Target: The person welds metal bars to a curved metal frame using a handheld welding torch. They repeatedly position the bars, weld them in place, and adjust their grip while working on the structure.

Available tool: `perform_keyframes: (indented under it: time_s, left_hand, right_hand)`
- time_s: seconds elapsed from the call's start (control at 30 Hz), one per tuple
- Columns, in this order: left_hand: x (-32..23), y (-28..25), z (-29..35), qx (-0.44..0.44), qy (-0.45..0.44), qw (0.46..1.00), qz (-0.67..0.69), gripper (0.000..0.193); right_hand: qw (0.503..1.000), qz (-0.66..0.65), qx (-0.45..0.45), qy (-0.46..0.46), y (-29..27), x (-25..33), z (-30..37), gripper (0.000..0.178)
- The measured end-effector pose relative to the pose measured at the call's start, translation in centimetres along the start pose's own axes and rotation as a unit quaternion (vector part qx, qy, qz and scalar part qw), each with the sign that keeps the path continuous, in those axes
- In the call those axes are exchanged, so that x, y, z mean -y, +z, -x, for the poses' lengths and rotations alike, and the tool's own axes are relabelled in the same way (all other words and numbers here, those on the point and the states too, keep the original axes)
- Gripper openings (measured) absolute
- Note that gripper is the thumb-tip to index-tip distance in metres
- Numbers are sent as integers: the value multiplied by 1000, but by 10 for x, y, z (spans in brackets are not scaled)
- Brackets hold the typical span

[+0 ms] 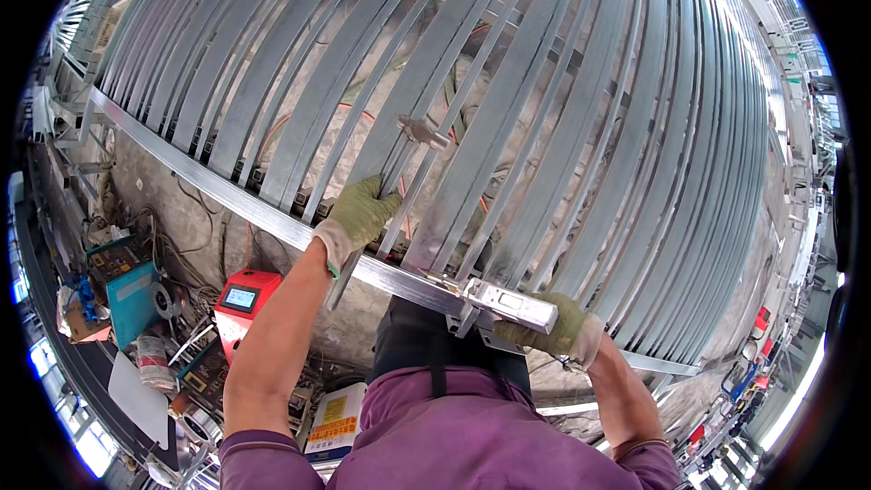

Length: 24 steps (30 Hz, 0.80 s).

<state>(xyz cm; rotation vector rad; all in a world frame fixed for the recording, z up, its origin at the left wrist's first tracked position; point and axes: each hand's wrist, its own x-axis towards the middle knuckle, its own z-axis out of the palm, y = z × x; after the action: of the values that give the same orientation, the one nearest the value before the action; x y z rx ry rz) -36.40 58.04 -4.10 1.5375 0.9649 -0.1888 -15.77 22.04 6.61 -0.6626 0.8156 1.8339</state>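
1. The left hand (358, 218), in a green work glove, lies over a long grey bar (379, 150); its fingers bend over the metal, but their undersides are hidden, so whether they close round it cannot be told.
2. The right hand (567, 327), gloved alike, has its fingers wrapped round a boxy silver tool (513, 302), gripping it. The tool sits to the right of the left fingers, its narrow front pointing left.
3. Just below the left fingers runs a bright front rail (245, 200), slanting on toward the right hand.
4. A hammer-shaped metal piece (422, 132) rests on the bars, just beyond the left fingers.
5. More grey bars (508, 100) spread side by side beyond both hands' fingers, the floor (150, 181) showing through the gaps.
6. Left of the left fingers, well apart, stand a red machine (260, 286) with a lit screen and a teal box (132, 295).
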Motion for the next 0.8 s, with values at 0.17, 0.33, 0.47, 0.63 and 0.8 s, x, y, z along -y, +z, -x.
perform_keyframes:
  time_s: [0.17, 0.33, 0.47, 0.63, 0.8]
  left_hand:
    - [-22, -2, 5, 19, -56, 998, 27, 37]
    - [0, -8, -11, 55, -50, 994, 75, 32]
    - [7, -12, -17, 75, -39, 994, 64, 32]
    - [-23, -17, -12, 86, -67, 994, 1, 28]
    - [-20, -18, -13, 90, -76, 992, 51, 28]
  right_hand:
    - [872, 476, -49, -102, 21, 1, 0, 48]
    - [758, 648, -75, -19, 106, 19, 2, 54]
    - [752, 650, -62, -94, 92, 22, -34, 65]
    - [695, 711, -68, -87, 78, 31, -69, 68]
    - [722, 685, -66, -73, 74, 29, -76, 68]
